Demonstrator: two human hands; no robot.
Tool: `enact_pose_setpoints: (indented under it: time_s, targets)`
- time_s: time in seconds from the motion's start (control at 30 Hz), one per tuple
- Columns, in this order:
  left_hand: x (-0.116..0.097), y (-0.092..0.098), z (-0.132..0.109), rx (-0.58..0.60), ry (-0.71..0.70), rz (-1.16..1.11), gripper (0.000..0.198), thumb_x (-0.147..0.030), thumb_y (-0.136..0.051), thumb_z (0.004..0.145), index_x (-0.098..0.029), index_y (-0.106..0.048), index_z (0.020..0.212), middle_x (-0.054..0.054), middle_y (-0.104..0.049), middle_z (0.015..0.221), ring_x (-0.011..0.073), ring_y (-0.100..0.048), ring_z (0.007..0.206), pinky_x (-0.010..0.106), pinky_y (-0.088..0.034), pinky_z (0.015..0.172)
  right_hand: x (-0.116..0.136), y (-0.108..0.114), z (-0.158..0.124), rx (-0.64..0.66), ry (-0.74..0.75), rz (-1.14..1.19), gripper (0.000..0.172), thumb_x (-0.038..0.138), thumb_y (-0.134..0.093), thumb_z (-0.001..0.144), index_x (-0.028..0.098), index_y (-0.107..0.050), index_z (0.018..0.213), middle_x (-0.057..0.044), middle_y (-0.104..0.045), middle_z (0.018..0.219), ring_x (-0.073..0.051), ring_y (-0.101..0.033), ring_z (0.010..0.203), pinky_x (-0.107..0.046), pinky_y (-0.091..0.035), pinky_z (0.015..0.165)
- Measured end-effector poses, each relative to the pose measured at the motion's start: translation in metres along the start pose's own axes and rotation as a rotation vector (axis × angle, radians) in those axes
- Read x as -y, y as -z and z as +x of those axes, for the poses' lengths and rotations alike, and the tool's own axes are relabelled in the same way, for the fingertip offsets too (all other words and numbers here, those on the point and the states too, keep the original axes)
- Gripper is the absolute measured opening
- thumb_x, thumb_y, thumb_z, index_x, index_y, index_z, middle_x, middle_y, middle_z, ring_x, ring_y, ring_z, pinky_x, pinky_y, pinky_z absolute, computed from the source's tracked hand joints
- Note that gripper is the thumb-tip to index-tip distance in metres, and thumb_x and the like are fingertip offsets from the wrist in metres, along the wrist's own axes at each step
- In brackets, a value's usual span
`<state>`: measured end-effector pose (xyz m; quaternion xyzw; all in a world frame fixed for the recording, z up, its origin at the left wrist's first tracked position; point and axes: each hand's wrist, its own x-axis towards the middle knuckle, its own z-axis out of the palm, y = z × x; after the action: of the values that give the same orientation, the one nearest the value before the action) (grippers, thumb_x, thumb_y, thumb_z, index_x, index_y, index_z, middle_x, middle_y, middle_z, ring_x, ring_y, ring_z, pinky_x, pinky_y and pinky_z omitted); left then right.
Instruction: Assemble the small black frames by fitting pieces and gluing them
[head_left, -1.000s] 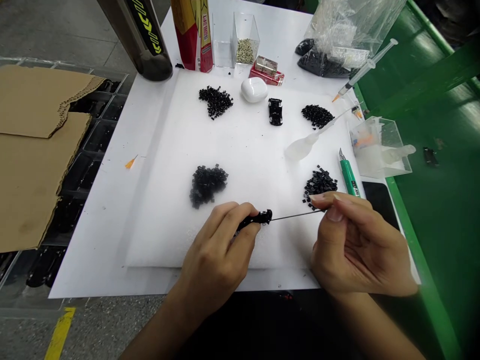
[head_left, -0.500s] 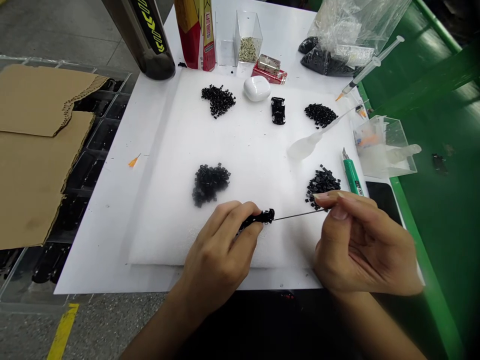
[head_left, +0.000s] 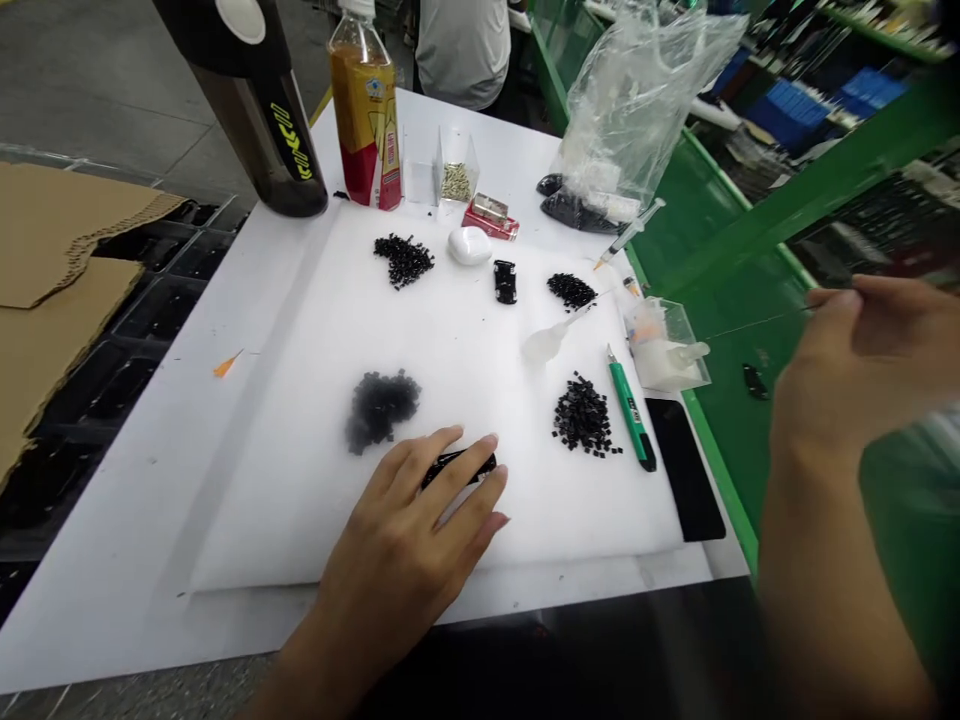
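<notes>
My left hand [head_left: 420,525] lies with its fingers spread over a small black part [head_left: 489,466] on the white foam sheet [head_left: 465,370]. The fingers hide much of that part, and its kind is unclear. Off the table's right side, my right hand [head_left: 855,370] is raised and blurred. Its thumb and fingers pinch a thin needle-like rod [head_left: 757,325], which points left. Closest to my left hand are a blurred pile of small black squares [head_left: 381,408] and a sharper pile of black squares [head_left: 583,415]. Farther back lies a similar-looking black part [head_left: 505,282].
A green craft knife [head_left: 631,415] and a black phone-like slab [head_left: 686,470] lie at right, by a clear box [head_left: 667,345] and syringe [head_left: 630,233]. Behind stand a dark bottle [head_left: 289,170], a drink bottle [head_left: 367,120] and a plastic bag [head_left: 615,120]. A person [head_left: 463,50] is beyond.
My right hand has swung up and right with the rod, away from the black part. My left fingers have spread, and the part has gone down onto the foam. The view has shifted.
</notes>
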<state>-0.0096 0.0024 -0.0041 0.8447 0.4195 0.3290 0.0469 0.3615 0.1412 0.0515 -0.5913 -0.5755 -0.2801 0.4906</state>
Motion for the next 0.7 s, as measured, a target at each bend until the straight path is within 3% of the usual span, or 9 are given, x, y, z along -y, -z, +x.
enact_pose_setpoints:
  time_s: [0.13, 0.33, 0.4, 0.47, 0.5, 0.53, 0.6, 0.63, 0.7]
  targets:
    - [0.001, -0.001, 0.000, 0.025, -0.011, 0.023, 0.024, -0.014, -0.060, 0.101, -0.015, -0.068, 0.124, 0.005, -0.067, 0.136, 0.0319, -0.056, 0.132, 0.053, -0.049, 0.105, -0.010, -0.005, -0.007, -0.046, -0.006, -0.060, 0.029, 0.025, -0.059, 0.092, 0.003, -0.070, 0.107, -0.016, -0.076, 0.090, -0.021, -0.076, 0.080, -0.030, -0.055, 0.070]
    - [0.001, -0.003, -0.002, 0.019, -0.022, 0.040, 0.027, -0.011, -0.059, 0.100, -0.015, -0.068, 0.126, 0.005, -0.067, 0.137, 0.0318, -0.058, 0.130, 0.054, -0.048, 0.106, -0.020, -0.009, -0.022, 0.058, -0.057, -0.074, 0.019, 0.025, -0.074, 0.081, 0.013, -0.078, 0.094, -0.009, -0.077, 0.077, -0.018, -0.073, 0.063, -0.025, -0.054, 0.059]
    - [0.001, -0.002, -0.002, 0.024, -0.020, 0.039, 0.028, -0.010, -0.059, 0.100, -0.015, -0.068, 0.126, 0.005, -0.067, 0.136, 0.0323, -0.057, 0.131, 0.054, -0.048, 0.105, -0.005, 0.000, -0.025, 0.014, -0.063, -0.109, 0.018, 0.027, -0.074, 0.082, 0.015, -0.080, 0.095, -0.010, -0.078, 0.079, -0.020, -0.073, 0.064, -0.027, -0.053, 0.059]
    - [0.000, -0.001, -0.001, 0.014, -0.019, 0.019, 0.032, -0.008, -0.060, 0.099, -0.016, -0.066, 0.129, 0.006, -0.066, 0.138, 0.0331, -0.055, 0.134, 0.055, -0.049, 0.104, 0.026, 0.015, -0.033, -0.032, -0.056, -0.097, 0.020, 0.025, -0.067, 0.089, 0.016, -0.079, 0.102, -0.011, -0.079, 0.087, -0.021, -0.075, 0.074, -0.030, -0.055, 0.065]
    - [0.000, 0.000, -0.001, -0.006, -0.015, -0.009, 0.036, -0.007, -0.061, 0.098, -0.017, -0.065, 0.132, 0.007, -0.065, 0.140, 0.0332, -0.054, 0.135, 0.054, -0.050, 0.104, 0.047, 0.025, -0.039, 0.013, -0.039, -0.032, 0.020, 0.023, -0.064, 0.091, 0.017, -0.078, 0.104, -0.010, -0.078, 0.089, -0.021, -0.075, 0.079, -0.031, -0.056, 0.070]
    - [0.000, 0.001, -0.001, -0.043, -0.003, -0.049, 0.039, -0.005, -0.062, 0.097, -0.017, -0.063, 0.134, 0.007, -0.064, 0.140, 0.0329, -0.053, 0.136, 0.053, -0.051, 0.104, 0.071, 0.034, -0.045, 0.106, -0.018, 0.086, 0.019, 0.021, -0.065, 0.092, 0.019, -0.077, 0.106, -0.008, -0.078, 0.092, -0.020, -0.074, 0.082, -0.032, -0.057, 0.075]
    - [0.000, 0.002, -0.002, -0.175, 0.054, -0.141, 0.042, -0.001, -0.063, 0.094, -0.015, -0.063, 0.134, 0.010, -0.066, 0.136, 0.0306, -0.057, 0.131, 0.050, -0.054, 0.103, 0.117, 0.049, -0.060, 0.592, 0.143, 0.354, 0.024, 0.018, -0.069, 0.090, 0.024, -0.073, 0.112, -0.005, -0.076, 0.098, -0.018, -0.072, 0.086, -0.031, -0.058, 0.080]
    - [0.000, 0.003, -0.003, -0.257, 0.100, -0.180, 0.041, 0.001, -0.063, 0.092, -0.013, -0.065, 0.131, 0.011, -0.069, 0.130, 0.0287, -0.061, 0.126, 0.048, -0.055, 0.102, 0.138, 0.053, -0.068, 0.766, 0.239, 0.461, 0.029, 0.019, -0.069, 0.090, 0.024, -0.070, 0.118, -0.006, -0.073, 0.105, -0.019, -0.070, 0.092, -0.032, -0.058, 0.083]
    - [0.000, 0.005, -0.005, -0.397, 0.194, -0.217, 0.036, 0.005, -0.061, 0.091, -0.011, -0.068, 0.123, 0.011, -0.072, 0.117, 0.0249, -0.066, 0.113, 0.045, -0.057, 0.097, 0.170, 0.054, -0.079, 0.974, 0.362, 0.538, 0.036, 0.023, -0.069, 0.092, 0.022, -0.065, 0.128, -0.009, -0.068, 0.110, -0.021, -0.064, 0.097, -0.037, -0.057, 0.085]
